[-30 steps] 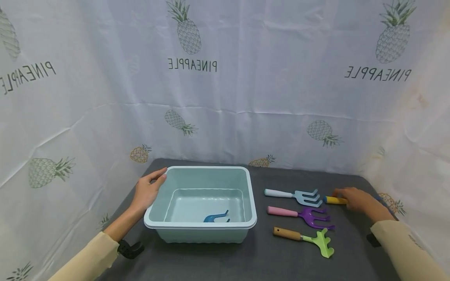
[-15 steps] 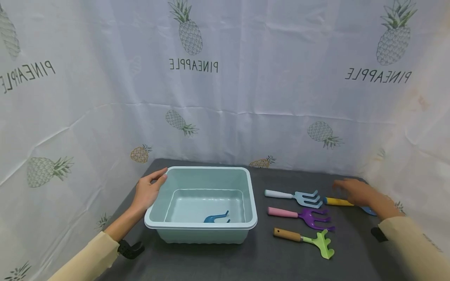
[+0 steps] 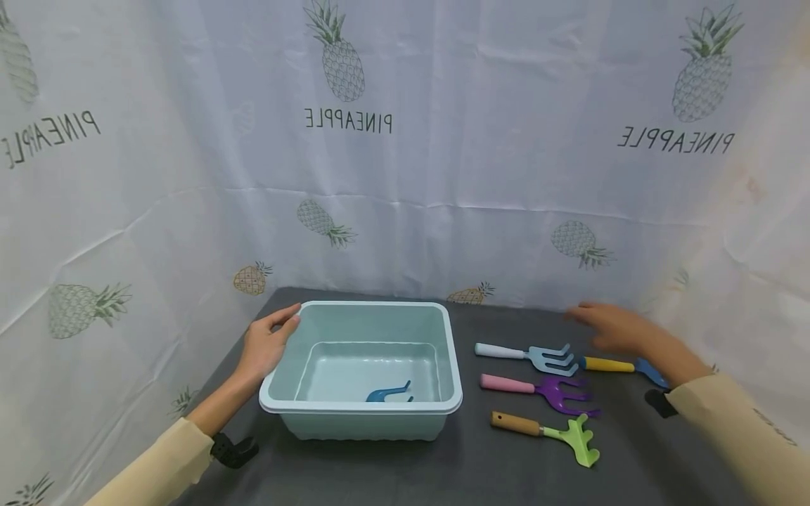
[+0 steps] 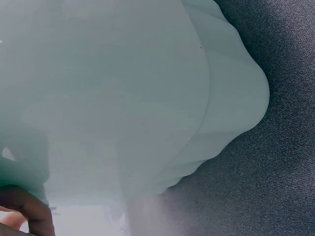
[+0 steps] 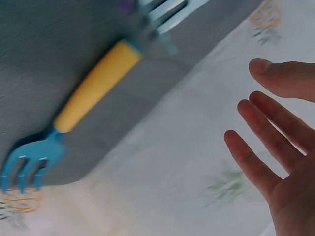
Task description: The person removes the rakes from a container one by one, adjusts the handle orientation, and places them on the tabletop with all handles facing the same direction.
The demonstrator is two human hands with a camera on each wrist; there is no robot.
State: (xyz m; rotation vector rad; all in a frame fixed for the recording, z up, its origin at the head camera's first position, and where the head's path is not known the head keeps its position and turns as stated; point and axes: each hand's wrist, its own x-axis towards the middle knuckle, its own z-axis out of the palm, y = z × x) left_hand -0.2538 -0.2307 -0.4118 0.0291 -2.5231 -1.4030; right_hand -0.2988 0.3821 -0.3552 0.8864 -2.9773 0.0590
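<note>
My left hand (image 3: 262,344) grips the left rim of a pale green plastic basin (image 3: 361,406), thumb and fingers at its upper left corner. In the left wrist view the basin's side fills most of the picture, with curled fingers (image 4: 32,209) low at the left. A blue pronged tool (image 3: 382,393) lies inside the basin, partly hidden by the front wall. My right hand (image 3: 616,329) hovers above the table's far right, fingers spread and holding nothing. Just below it lies a blue hand fork with a yellow handle (image 3: 607,364), seen whole in the right wrist view.
Left of the yellow-handled fork lie a light blue hand fork (image 3: 550,358), a purple one with a pink handle (image 3: 509,383) and a green rake with a wooden handle (image 3: 515,423). A pineapple-print curtain (image 3: 411,161) borders the dark grey table (image 3: 468,464).
My right hand has come away from the yellow handle, rising and moving left toward the back of the table; the fork stays lying there. My left hand and the basin keep their place.
</note>
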